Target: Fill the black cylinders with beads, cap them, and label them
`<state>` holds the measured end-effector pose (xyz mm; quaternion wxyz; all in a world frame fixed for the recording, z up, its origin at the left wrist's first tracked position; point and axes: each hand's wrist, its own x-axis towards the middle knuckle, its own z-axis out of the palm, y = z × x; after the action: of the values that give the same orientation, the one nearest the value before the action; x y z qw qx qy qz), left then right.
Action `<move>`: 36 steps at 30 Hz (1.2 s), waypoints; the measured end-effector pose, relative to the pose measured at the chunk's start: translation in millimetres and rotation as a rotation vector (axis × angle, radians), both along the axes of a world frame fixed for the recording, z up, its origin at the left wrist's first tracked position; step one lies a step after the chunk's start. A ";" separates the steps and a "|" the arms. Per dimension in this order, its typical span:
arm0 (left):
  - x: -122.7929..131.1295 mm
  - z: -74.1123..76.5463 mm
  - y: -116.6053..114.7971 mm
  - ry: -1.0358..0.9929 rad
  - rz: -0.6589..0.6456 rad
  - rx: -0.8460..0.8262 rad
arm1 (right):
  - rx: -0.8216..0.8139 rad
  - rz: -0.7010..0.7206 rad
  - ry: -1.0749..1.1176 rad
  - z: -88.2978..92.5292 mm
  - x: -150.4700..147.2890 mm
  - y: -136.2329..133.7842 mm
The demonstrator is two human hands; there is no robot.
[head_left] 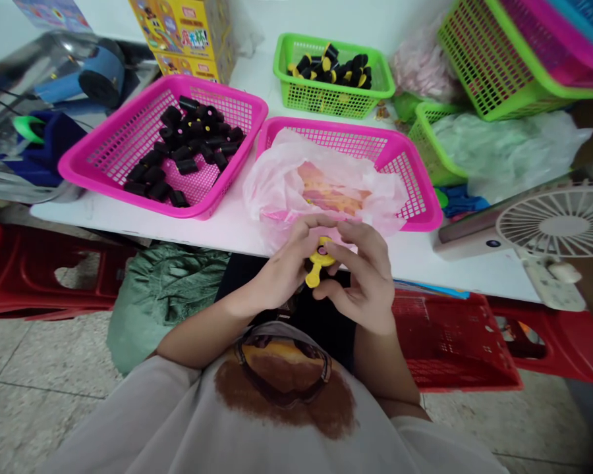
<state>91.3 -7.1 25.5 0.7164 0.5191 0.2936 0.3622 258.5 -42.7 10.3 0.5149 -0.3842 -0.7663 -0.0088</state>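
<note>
One white table (217,227), tiled floor (29,408)

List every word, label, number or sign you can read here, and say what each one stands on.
Nothing reads clearly.
Yellow carton: coloured print with large characters, too blurred to read.
Poster at top left: print too small and blurred to read.
Yellow plastic part, held between the left hand and the right hand: no marking visible.
</note>
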 end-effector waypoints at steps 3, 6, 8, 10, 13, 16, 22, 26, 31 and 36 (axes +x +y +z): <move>8.9 2.6 -1.1 -0.303 -0.069 -0.304 | -0.023 0.023 -0.033 -5.6 1.9 0.9; 15.8 7.4 -2.8 -0.455 -0.158 -0.493 | -0.029 -0.014 0.072 -8.2 -4.1 -2.7; 18.5 11.4 -3.9 -0.474 -0.180 -0.605 | -0.024 -0.020 0.112 -8.3 -8.6 -5.1; 20.0 15.2 -4.7 -0.494 -0.170 -0.677 | -0.019 -0.025 0.120 -7.8 -11.9 -6.7; 20.5 18.9 -5.0 -0.520 -0.150 -0.723 | 0.005 -0.048 0.125 -7.5 -14.7 -8.2; 20.1 20.0 -4.6 -0.499 -0.159 -0.751 | 0.015 -0.062 0.124 -7.6 -15.9 -9.8; 18.7 18.7 -4.1 -0.440 -0.230 -0.783 | 0.058 -0.084 0.101 -6.6 -17.0 -14.5; 19.3 19.2 -4.9 -0.479 -0.132 -0.740 | -0.034 -0.095 0.125 -5.8 -11.6 -16.1; 19.2 16.5 -7.1 -0.508 -0.068 -0.713 | -0.140 -0.025 0.235 -8.3 -7.6 -14.2; 21.5 10.2 -8.5 -0.546 -0.122 -0.689 | -0.008 -0.063 0.222 -13.8 -11.5 -10.5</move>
<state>112.8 -15.6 35.7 0.9189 0.1517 0.1662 0.3240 247.0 -53.2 -3.5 0.5945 -0.4089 -0.6921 0.0209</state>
